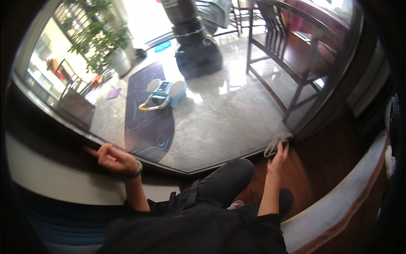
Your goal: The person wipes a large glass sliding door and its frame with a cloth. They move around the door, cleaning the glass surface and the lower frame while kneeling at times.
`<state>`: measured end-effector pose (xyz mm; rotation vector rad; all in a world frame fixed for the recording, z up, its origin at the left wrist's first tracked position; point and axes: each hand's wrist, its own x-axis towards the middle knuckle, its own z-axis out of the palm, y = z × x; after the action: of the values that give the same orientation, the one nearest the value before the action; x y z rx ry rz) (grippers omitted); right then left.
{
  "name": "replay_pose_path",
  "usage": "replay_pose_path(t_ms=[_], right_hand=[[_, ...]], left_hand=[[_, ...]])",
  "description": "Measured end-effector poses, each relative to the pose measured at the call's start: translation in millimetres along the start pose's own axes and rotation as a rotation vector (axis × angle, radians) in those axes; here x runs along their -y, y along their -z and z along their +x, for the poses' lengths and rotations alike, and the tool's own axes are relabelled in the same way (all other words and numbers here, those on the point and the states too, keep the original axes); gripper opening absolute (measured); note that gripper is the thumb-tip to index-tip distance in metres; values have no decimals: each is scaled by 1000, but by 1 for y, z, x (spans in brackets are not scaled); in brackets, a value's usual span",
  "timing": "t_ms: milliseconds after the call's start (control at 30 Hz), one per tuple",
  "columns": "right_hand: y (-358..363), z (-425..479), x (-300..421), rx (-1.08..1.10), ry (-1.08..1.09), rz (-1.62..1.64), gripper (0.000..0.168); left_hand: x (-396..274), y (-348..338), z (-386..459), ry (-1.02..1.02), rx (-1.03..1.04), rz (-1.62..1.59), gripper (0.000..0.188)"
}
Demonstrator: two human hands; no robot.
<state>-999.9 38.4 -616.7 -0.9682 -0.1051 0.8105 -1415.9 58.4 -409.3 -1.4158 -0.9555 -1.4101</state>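
Note:
My right hand (pixel 278 157) grips a crumpled grey cloth (pixel 276 144) close to the dark frame at the right side of a large glass pane (pixel 219 127). To the left, my left hand (pixel 116 159), with a band on its wrist, rests by the dark lower window frame (pixel 158 167). Its fingers are curled and I see nothing in them; whether the fingertips touch the frame I cannot tell. My bent knee in dark trousers is between the two hands.
Past the glass lie a dark printed mat (pixel 150 133) with a light-blue wheeled device (pixel 165 92), a black standing bag (pixel 198 57), a potted plant (pixel 119 62) and a wooden chair (pixel 279 41). A pale padded edge (pixel 342 190) curves along my right.

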Motion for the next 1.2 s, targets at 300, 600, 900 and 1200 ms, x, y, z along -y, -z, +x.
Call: replay_pose_path(t_ms=[300, 600, 900, 1200], right_hand=[[-13, 63, 0, 90, 137, 139, 40], [-30, 75, -3, 64, 239, 9, 43], [-54, 68, -6, 18, 385, -206, 46], [-47, 30, -18, 20, 301, -253, 47]], left_hand=[[-9, -29, -10, -80, -2, -41, 7], [-50, -56, -9, -155, 39, -33, 7], [-55, -56, -10, -36, -10, -83, 4], [-21, -34, -10, 38, 47, -346, 7]])
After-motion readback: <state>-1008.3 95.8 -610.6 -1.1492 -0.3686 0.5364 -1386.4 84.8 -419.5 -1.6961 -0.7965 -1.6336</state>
